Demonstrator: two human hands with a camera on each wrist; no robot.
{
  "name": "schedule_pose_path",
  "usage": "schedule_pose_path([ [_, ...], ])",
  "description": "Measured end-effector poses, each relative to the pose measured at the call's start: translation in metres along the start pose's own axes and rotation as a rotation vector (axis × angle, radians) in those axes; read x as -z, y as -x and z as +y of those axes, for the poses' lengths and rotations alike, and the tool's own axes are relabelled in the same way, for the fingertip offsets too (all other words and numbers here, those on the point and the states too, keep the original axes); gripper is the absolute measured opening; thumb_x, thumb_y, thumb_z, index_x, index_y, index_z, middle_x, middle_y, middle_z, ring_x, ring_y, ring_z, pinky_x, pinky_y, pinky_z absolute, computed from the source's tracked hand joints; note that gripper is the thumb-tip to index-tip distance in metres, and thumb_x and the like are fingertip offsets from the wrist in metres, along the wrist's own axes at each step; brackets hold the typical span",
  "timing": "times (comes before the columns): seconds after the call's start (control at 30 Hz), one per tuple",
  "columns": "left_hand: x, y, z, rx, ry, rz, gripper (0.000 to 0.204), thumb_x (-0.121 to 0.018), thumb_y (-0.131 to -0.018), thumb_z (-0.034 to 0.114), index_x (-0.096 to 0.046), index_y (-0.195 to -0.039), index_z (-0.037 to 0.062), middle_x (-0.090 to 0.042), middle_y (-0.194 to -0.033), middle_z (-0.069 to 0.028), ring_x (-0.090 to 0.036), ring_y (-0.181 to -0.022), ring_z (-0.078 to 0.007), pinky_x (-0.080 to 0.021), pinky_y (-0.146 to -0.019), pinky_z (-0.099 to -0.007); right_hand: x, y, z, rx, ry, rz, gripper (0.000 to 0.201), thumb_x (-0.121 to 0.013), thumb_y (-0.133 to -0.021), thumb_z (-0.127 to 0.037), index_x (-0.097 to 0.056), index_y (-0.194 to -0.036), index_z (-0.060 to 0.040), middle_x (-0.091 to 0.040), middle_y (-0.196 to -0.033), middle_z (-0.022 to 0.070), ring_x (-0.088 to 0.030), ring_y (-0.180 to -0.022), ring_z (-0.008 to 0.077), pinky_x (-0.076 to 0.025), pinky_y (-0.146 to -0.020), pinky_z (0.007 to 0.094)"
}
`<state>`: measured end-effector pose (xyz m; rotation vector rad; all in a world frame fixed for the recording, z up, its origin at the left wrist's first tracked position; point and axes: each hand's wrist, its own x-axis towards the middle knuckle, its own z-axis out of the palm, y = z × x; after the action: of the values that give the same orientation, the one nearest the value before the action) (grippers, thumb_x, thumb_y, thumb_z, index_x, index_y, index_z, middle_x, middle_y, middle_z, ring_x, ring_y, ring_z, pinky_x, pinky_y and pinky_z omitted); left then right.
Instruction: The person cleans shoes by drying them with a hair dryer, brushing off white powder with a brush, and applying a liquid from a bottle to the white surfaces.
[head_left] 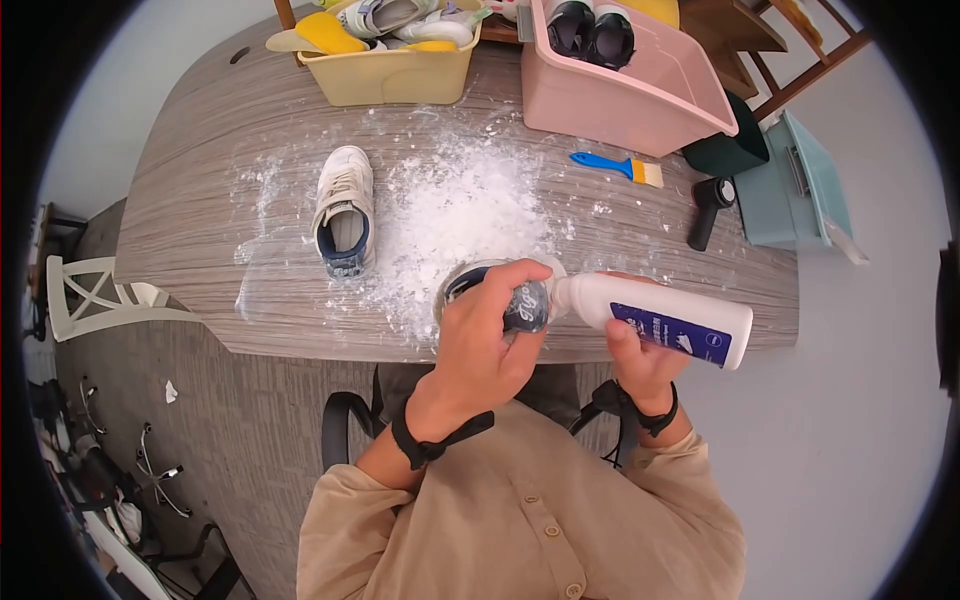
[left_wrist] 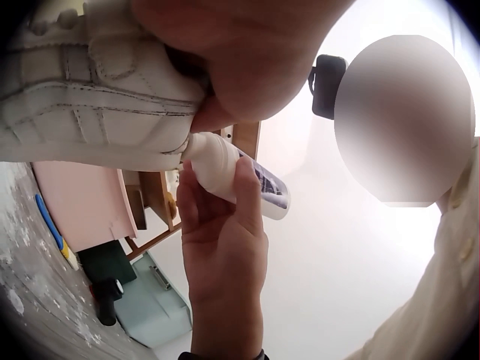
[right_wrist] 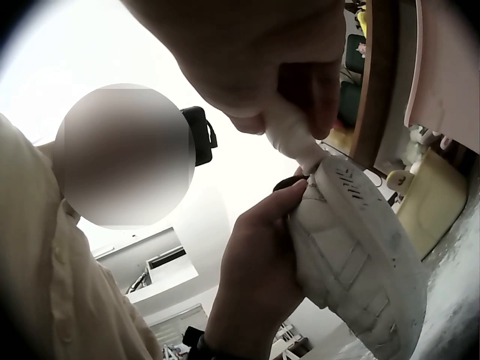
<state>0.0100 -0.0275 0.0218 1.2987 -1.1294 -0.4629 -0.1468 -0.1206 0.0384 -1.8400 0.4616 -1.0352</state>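
Note:
The left hand [head_left: 487,345] grips a white shoe [left_wrist: 112,112] by its heel, over the table's near edge; the dark heel patch [head_left: 527,306] faces up in the head view. In the right hand [head_left: 645,362] is a white bottle [head_left: 680,318] with a dark blue label, tilted sideways, its narrow tip touching or very close to the shoe's heel. The right wrist view shows the left hand [right_wrist: 255,270] around the shoe [right_wrist: 349,247] near its opening, with the sole edge turned outward. Another white shoe [head_left: 345,215] stands on the table at the left.
White powder [head_left: 465,205] covers the middle of the table [head_left: 200,150]. A blue-handled brush [head_left: 615,167] and a black handheld device [head_left: 710,212] lie at the right. Behind stand a yellow bin [head_left: 390,80] and a pink bin [head_left: 630,105] holding shoes; a light-blue container [head_left: 790,190] is beyond the right edge.

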Motion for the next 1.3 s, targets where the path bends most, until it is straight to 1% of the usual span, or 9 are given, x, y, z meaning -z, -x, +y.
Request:
schedule_pose_path([
  [0.03, 0.001, 0.0, 0.0, -0.018, -0.003, 0.0, 0.031, -0.063, -0.079, -0.002, -0.054, -0.108, 0.002, -0.061, -0.083, -0.0101, -0.055, -0.068, -0.0149, -0.044, -0.064, -0.0251, -0.001, -0.001, 0.0, 0.004, -0.023, 0.01, 0.037, -0.07, -0.079, -0.008, -0.056, -0.111, 0.0073, -0.061, -0.106, 0.0173, -0.06, -0.091, 0.0199, -0.048, -0.079, 0.0295],
  [0.5, -0.002, 0.0, -0.003, 0.027, -0.05, 0.005, 0.04, -0.066, -0.076, -0.001, -0.055, -0.114, 0.0025, -0.061, -0.081, -0.01, -0.058, -0.067, -0.0158, -0.045, -0.062, -0.0262, -0.015, 0.006, 0.005, -0.07, -0.036, 0.214, 0.031, -0.07, -0.08, -0.006, -0.057, -0.105, 0.0054, -0.062, -0.096, 0.0083, -0.058, -0.084, 0.0139, -0.047, -0.074, 0.0255],
  [0.63, 0.0, -0.001, -0.001, -0.02, -0.091, -0.003, 0.039, -0.068, -0.075, 0.001, -0.056, -0.113, 0.0011, -0.062, -0.082, -0.0106, -0.059, -0.069, -0.015, -0.045, -0.062, -0.0263, -0.014, 0.002, 0.012, -0.118, -0.121, 0.329, 0.027, -0.07, -0.082, -0.011, -0.056, -0.099, 0.0038, -0.06, -0.088, 0.006, -0.056, -0.074, 0.0111, -0.047, -0.065, 0.0258],
  [0.73, 0.0, -0.002, -0.004, -0.123, -0.025, 0.049, 0.04, -0.068, -0.075, 0.007, -0.055, -0.113, 0.0009, -0.064, -0.087, -0.0164, -0.062, -0.068, -0.0275, -0.048, -0.061, -0.033, -0.008, -0.009, 0.016, -0.344, -0.422, 0.217, 0.041, -0.056, -0.092, -0.031, -0.053, -0.109, 0.0066, -0.063, -0.099, 0.0165, -0.065, -0.087, 0.026, -0.055, -0.073, 0.0329],
  [0.8, 0.001, -0.005, -0.004, -0.187, -0.001, 0.025, 0.038, -0.064, -0.081, 0.011, -0.055, -0.116, -0.0003, -0.064, -0.091, -0.0172, -0.062, -0.069, -0.0262, -0.048, -0.062, -0.0322, -0.008, -0.013, 0.016, -0.407, -0.515, 0.193, 0.044, -0.05, -0.095, -0.033, -0.05, -0.114, 0.0062, -0.062, -0.105, 0.0192, -0.063, -0.096, 0.0316, -0.055, -0.077, 0.0372],
  [0.87, 0.005, -0.004, -0.002, -0.115, 0.03, -0.021, 0.036, -0.059, -0.086, 0.014, -0.053, -0.118, -0.0011, -0.064, -0.092, -0.017, -0.061, -0.069, -0.0243, -0.047, -0.062, -0.0308, -0.009, -0.013, 0.017, -0.438, -0.554, 0.193, 0.048, -0.044, -0.097, -0.038, -0.047, -0.119, 0.0052, -0.06, -0.11, 0.0204, -0.062, -0.101, 0.034, -0.055, -0.081, 0.0406],
  [0.93, 0.009, 0.0, 0.004, 0.091, 0.063, -0.088, 0.035, -0.053, -0.091, 0.016, -0.052, -0.122, -0.0014, -0.063, -0.091, -0.0159, -0.059, -0.068, -0.0217, -0.046, -0.063, -0.0288, -0.014, -0.012, 0.02, -0.437, -0.538, 0.22, 0.055, -0.038, -0.097, -0.044, -0.043, -0.125, 0.0034, -0.057, -0.116, 0.0202, -0.061, -0.103, 0.0333, -0.053, -0.083, 0.0431],
  [1.03, 0.009, -0.002, 0.01, 0.203, 0.066, -0.118, 0.034, -0.045, -0.095, 0.014, -0.05, -0.125, -0.0018, -0.063, -0.089, -0.0145, -0.056, -0.066, -0.0176, -0.044, -0.062, -0.0267, -0.017, -0.012, 0.02, -0.422, -0.536, 0.199, 0.056, -0.039, -0.097, -0.045, -0.042, -0.127, 0.0028, -0.055, -0.12, 0.0195, -0.058, -0.107, 0.0335, -0.051, -0.087, 0.0442],
  [1.3, 0.005, 0.0, 0.013, 0.239, 0.213, 0.017, 0.039, -0.043, -0.096, 0.015, -0.042, -0.133, 0.0018, -0.056, -0.09, -0.0035, -0.048, -0.076, -0.0087, -0.041, -0.07, -0.0231, -0.018, -0.01, 0.018, -0.282, -0.605, 0.217, 0.05, -0.051, -0.094, -0.034, -0.042, -0.125, 0.0041, -0.056, -0.118, 0.0183, -0.059, -0.106, 0.0318, -0.053, -0.085, 0.043],
])
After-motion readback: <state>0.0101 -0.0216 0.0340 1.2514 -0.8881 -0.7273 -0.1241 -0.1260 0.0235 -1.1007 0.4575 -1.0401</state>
